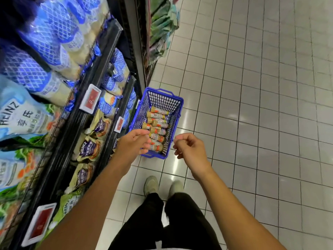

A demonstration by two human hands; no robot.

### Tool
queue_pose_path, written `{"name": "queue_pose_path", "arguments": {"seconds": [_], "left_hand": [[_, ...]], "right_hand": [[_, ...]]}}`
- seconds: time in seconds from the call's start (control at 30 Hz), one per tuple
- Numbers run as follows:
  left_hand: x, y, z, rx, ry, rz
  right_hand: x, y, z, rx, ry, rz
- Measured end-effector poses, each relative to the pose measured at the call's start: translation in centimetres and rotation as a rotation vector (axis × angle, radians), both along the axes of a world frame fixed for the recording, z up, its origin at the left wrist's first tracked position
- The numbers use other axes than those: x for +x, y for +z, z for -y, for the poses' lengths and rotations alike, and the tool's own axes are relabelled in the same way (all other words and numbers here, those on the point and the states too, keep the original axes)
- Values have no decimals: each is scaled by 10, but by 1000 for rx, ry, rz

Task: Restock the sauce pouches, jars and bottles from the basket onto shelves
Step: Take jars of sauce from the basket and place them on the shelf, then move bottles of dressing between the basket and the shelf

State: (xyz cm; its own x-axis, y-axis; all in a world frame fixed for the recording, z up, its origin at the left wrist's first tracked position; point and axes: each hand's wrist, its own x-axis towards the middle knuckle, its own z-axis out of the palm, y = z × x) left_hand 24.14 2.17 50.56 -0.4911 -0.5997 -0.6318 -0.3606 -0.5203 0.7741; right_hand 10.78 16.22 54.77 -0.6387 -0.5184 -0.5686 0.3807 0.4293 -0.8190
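Observation:
A blue plastic basket (pixel 175 103) stands on the tiled floor beside the shelving. Several small sauce bottles (pixel 157 115) with tan caps and orange labels lie in a row inside it. My left hand (pixel 134 143) hovers over the basket's near end, fingers relaxed and slightly bent, holding nothing. My right hand (pixel 188 146) hangs to the right of the basket's near corner, fingers loosely curled, empty. The nearest bottles are partly hidden behind my left fingers.
Shelves (pixel 100 56) on the left carry blue-netted pouches (pixel 54 38) above and purple Heinz pouches (pixel 90 147) lower down, with red price tags (pixel 91 100) on the rails. Grey tiled floor (pixel 252 105) stretches to the right. My shoes (pixel 163 185) stand just behind the basket.

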Motion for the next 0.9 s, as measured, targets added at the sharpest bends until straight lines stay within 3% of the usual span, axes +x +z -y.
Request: {"name": "queue_pose_path", "arguments": {"seconds": [0.27, 0.53, 0.9], "left_hand": [[-41, -51, 35, 81, 47, 99], [-99, -131, 66, 155, 158, 209], [-119, -334, 83, 253, 87, 463]], "right_hand": [[-54, -58, 36, 82, 59, 72], [-129, -151, 80, 247, 258, 85], [-162, -385, 142, 433, 582, 58]]}}
